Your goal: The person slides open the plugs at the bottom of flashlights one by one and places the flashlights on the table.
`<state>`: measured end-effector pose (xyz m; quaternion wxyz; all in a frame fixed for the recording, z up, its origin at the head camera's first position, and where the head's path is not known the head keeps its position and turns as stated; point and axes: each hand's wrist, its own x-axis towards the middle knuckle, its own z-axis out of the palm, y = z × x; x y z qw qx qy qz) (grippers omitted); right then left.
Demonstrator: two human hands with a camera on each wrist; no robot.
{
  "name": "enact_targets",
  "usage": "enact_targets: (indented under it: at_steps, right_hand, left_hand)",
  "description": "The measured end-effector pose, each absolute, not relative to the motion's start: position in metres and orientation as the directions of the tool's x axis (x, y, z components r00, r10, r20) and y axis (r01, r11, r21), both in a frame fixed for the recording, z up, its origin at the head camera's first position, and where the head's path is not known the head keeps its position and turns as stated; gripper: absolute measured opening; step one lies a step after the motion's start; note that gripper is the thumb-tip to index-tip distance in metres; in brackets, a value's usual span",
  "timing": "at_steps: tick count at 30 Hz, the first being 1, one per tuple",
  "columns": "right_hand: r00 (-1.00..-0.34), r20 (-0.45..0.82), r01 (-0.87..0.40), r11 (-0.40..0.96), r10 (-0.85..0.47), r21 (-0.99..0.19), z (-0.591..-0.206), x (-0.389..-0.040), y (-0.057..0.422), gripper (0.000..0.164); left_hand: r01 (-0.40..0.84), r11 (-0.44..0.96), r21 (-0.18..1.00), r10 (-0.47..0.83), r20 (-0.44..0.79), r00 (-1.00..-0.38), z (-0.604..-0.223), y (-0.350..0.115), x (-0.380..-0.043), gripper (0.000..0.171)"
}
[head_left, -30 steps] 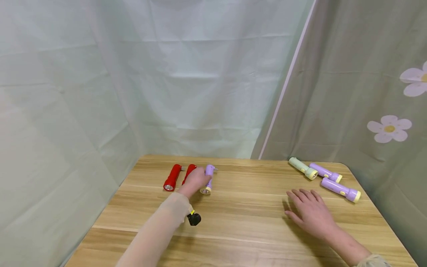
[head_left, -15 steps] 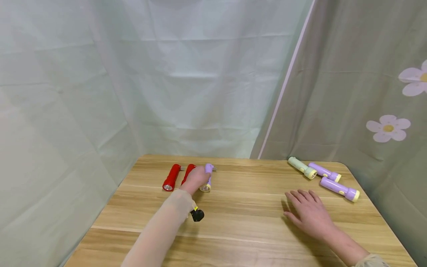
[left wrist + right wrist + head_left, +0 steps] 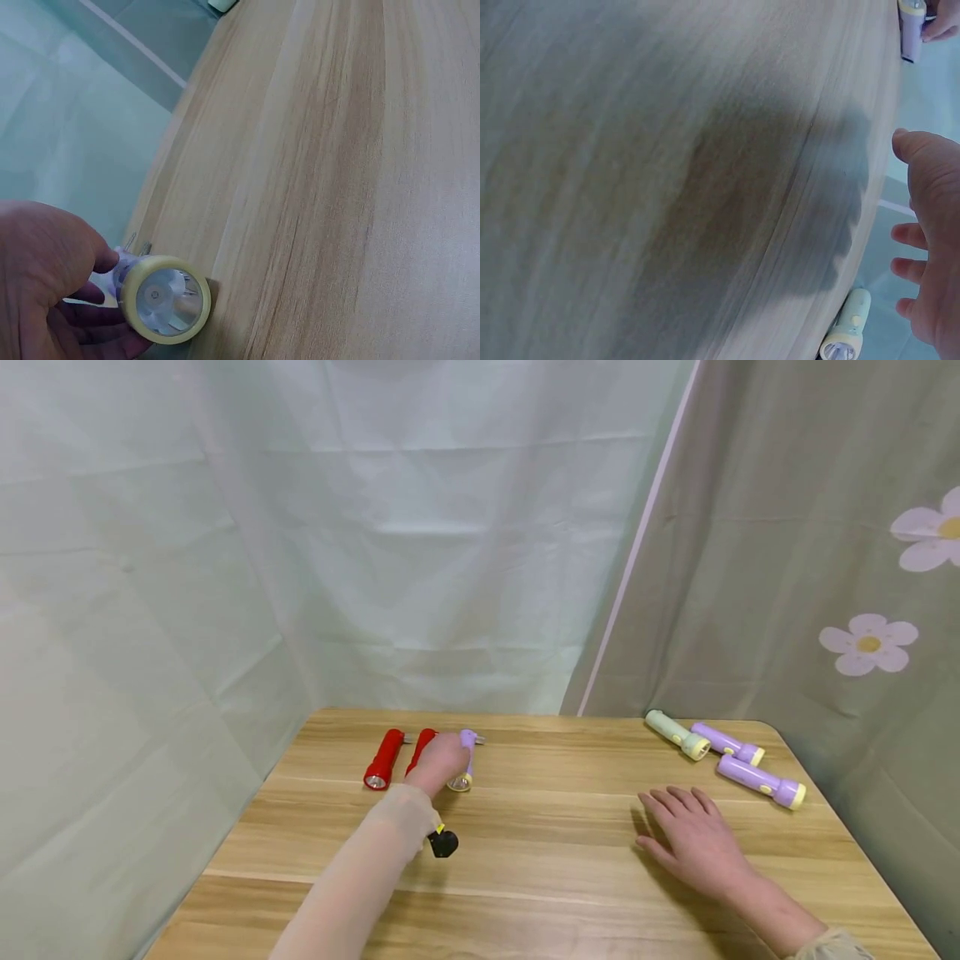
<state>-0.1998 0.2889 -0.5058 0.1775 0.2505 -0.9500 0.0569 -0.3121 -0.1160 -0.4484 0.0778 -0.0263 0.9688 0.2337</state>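
Near the surface's (image 3: 555,868) far edge, a purple flashlight (image 3: 162,299) is touched from its left by the left hand (image 3: 442,760); whether clamped cannot be told. The right hand (image 3: 696,843) is spread.

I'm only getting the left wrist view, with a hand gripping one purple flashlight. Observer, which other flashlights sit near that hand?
Observer: In the head view, two red flashlights, one partly covered by the left hand.
Operator: Where's the right hand?
Observer: The right hand is over the right part of the table, fingers spread, holding nothing.
Operator: And beyond its fingertips?
Observer: Two more purple flashlights, beside a pale green flashlight.
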Motion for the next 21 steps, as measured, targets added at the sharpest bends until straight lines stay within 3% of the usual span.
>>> enact_targets:
  at_steps: [5,11,21]
  right_hand:
    - [-0.813,0.365,-0.495,0.868,-0.453,-0.028,-0.504,-0.2,0.29,0.066]
    - [-0.809,0.39,-0.492,0.87,-0.44,-0.038,-0.502,-0.202,0.293,0.068]
    - [-0.809,0.438,-0.455,0.89,-0.392,-0.043,-0.494,-0.207,0.311,0.07]
  left_hand:
    - [-0.037,0.908,0.417,0.015,-0.12,-0.993,-0.444,-0.117,-0.311,0.03]
    - [0.108,0.942,0.319,0.116,-0.004,-0.993,-0.437,-0.113,-0.306,0.069]
    - [0.393,0.913,0.107,0.386,0.079,-0.919,-0.442,-0.108,-0.281,0.083]
